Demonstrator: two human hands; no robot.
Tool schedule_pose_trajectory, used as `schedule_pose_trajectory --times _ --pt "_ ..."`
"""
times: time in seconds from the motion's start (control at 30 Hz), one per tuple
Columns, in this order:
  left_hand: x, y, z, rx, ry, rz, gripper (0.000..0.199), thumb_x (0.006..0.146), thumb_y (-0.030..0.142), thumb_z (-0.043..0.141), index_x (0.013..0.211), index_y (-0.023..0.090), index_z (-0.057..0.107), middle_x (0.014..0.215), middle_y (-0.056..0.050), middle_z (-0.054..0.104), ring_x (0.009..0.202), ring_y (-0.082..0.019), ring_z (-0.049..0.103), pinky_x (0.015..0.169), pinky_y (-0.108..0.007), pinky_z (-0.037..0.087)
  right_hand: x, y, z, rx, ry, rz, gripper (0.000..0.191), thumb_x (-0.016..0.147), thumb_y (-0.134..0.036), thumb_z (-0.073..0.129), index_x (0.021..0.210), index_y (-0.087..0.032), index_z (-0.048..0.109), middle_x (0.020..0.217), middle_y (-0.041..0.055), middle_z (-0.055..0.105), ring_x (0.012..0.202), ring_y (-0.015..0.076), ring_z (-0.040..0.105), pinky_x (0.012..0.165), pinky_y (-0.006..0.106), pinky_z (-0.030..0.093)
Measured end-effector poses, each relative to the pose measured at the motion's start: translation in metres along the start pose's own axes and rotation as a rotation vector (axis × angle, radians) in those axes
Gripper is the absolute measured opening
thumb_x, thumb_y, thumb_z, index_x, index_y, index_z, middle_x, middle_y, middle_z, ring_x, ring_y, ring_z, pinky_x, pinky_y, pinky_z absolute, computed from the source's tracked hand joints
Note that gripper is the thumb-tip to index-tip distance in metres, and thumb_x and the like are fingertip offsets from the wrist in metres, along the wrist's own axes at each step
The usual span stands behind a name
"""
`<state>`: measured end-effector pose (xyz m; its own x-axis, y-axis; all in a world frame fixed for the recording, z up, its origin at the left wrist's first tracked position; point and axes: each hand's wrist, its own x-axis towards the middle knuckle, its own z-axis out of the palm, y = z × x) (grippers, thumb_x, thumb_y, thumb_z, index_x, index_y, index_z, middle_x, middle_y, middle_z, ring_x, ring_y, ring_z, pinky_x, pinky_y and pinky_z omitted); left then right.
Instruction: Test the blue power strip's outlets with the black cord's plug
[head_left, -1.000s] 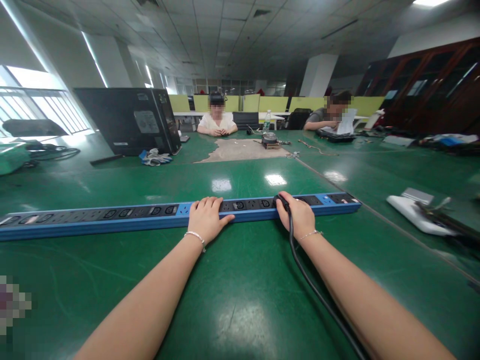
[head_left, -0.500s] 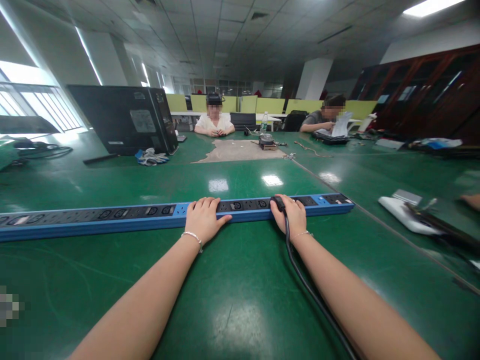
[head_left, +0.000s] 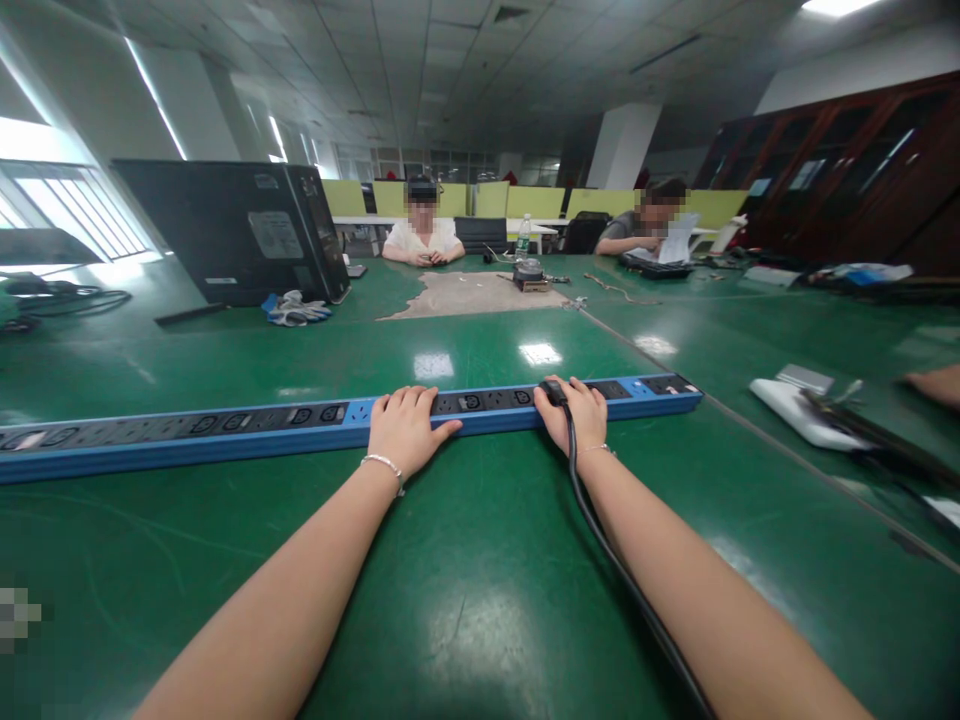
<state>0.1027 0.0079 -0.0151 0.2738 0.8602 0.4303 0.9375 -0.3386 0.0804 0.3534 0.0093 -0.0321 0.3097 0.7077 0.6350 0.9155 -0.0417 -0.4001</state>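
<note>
A long blue power strip (head_left: 247,450) with a row of black sockets runs across the green table (head_left: 480,600), its left end out of view. My left hand (head_left: 403,428) lies over the strip near its middle, the fingers across the top and the thumb along the front edge, holding it. Farther right, my right hand (head_left: 581,415) grips a black power plug (head_left: 553,392) at the strip's sockets. From the plug a thick black cord (head_left: 592,520) trails toward me beside my right forearm. Whether the plug is fully seated cannot be told.
A black computer case (head_left: 232,235) stands at the back left, with gloves (head_left: 296,308) in front. Two people sit across the table. A bottle (head_left: 523,237) and a small device (head_left: 528,273) are at the back. White and black items (head_left: 806,410) lie at right, near another person's hand (head_left: 934,385).
The whole view has shifted slightly. Both hands keep their places on the strip and the plug, with no clear movement against it.
</note>
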Motion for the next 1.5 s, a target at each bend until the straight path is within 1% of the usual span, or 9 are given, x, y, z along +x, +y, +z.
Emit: schedule_pose_trajectory --times 0.27,0.4,0.5,0.6,0.77,1.0,1.23,1.4,1.5 --pt "0.0 0.0 0.0 0.004 0.013 0.001 0.059 0.08 0.062 0.043 0.123 0.023 0.05 0.125 -0.009 0.056 0.118 -0.028 0.045 0.098 -0.044 0.03 -0.001 0.001 0.002 0.101 0.005 0.01 0.035 0.08 -0.045 0.049 0.101 -0.024 0.066 0.099 0.0062 0.069 0.104 0.0228 0.056 0.103 0.048 0.023" --pt "-0.001 0.0 -0.001 0.017 0.006 0.0 0.058 0.08 0.063 0.043 0.122 0.023 0.05 0.125 -0.009 0.056 0.118 -0.028 0.045 0.099 -0.044 0.029 0.006 -0.002 -0.002 0.38 0.097 0.12 0.039 0.082 -0.047 0.045 0.101 -0.019 0.065 0.092 0.0062 0.069 0.088 0.0203 0.061 0.093 0.041 0.038" --pt "-0.001 0.0 -0.001 0.022 0.023 0.014 0.058 0.08 0.062 0.043 0.121 0.022 0.051 0.124 -0.009 0.057 0.117 -0.027 0.046 0.098 -0.043 0.03 0.006 -0.014 -0.005 0.618 0.199 0.172 0.043 0.084 -0.049 0.043 0.109 -0.018 0.06 0.098 0.0065 0.067 0.088 0.019 0.061 0.083 0.034 0.045" --pt "-0.001 0.0 0.0 0.012 0.039 0.015 0.057 0.079 0.061 0.045 0.12 0.022 0.051 0.123 -0.009 0.058 0.116 -0.028 0.047 0.097 -0.044 0.031 -0.001 -0.038 -0.007 0.698 0.0 0.035 0.04 0.084 -0.049 0.046 0.11 -0.022 0.06 0.102 0.0034 0.067 0.091 0.0181 0.061 0.085 0.032 0.044" --pt "-0.001 0.0 0.002 -0.024 0.077 -0.004 0.062 0.076 0.059 0.053 0.121 0.017 0.049 0.119 -0.012 0.06 0.114 -0.028 0.049 0.097 -0.042 0.031 -0.017 -0.09 -0.001 0.603 -0.305 -0.125 0.031 0.087 -0.046 0.044 0.099 -0.026 0.064 0.092 -0.0011 0.069 0.086 0.016 0.062 0.086 0.031 0.043" --pt "0.0 0.0 0.002 -0.048 0.085 -0.011 0.049 0.079 0.042 0.052 0.12 0.014 0.05 0.117 -0.012 0.062 0.113 -0.026 0.051 0.097 -0.041 0.032 -0.018 -0.13 0.015 0.263 -0.31 -0.183 0.03 0.09 -0.042 0.04 0.105 -0.026 0.06 0.099 0.0023 0.069 0.095 0.017 0.061 0.095 0.035 0.036" --pt "0.001 0.005 -0.005 -0.104 0.086 -0.037 0.043 0.086 0.025 0.038 0.128 0.015 0.045 0.124 -0.011 0.06 0.114 -0.022 0.053 0.098 -0.04 0.032 -0.023 -0.147 0.012 -0.037 -0.298 -0.289 0.032 0.093 -0.037 0.033 0.101 -0.022 0.06 0.088 0.007 0.071 0.108 0.0226 0.057 0.101 0.043 0.026" --pt "0.002 0.003 -0.004 -0.135 0.087 -0.006 0.051 0.085 0.023 0.039 0.135 0.016 0.035 0.11 -0.009 0.067 0.104 -0.019 0.059 0.098 -0.037 0.034 -0.024 -0.143 0.008 -0.023 -0.349 -0.284 0.032 0.093 -0.036 0.032 0.101 -0.021 0.059 0.093 0.0079 0.07 0.105 0.0227 0.058 0.1 0.043 0.028" --pt "0.002 0.002 -0.003 -0.147 0.098 0.02 0.05 0.085 0.021 0.039 0.136 0.023 0.036 0.107 -0.005 0.068 0.1 -0.017 0.061 0.099 -0.037 0.033 -0.026 -0.132 0.005 0.067 -0.44 -0.316 0.035 0.09 -0.036 0.037 0.118 -0.021 0.052 0.109 0.008 0.066 0.111 0.0208 0.055 0.1 0.04 0.031"
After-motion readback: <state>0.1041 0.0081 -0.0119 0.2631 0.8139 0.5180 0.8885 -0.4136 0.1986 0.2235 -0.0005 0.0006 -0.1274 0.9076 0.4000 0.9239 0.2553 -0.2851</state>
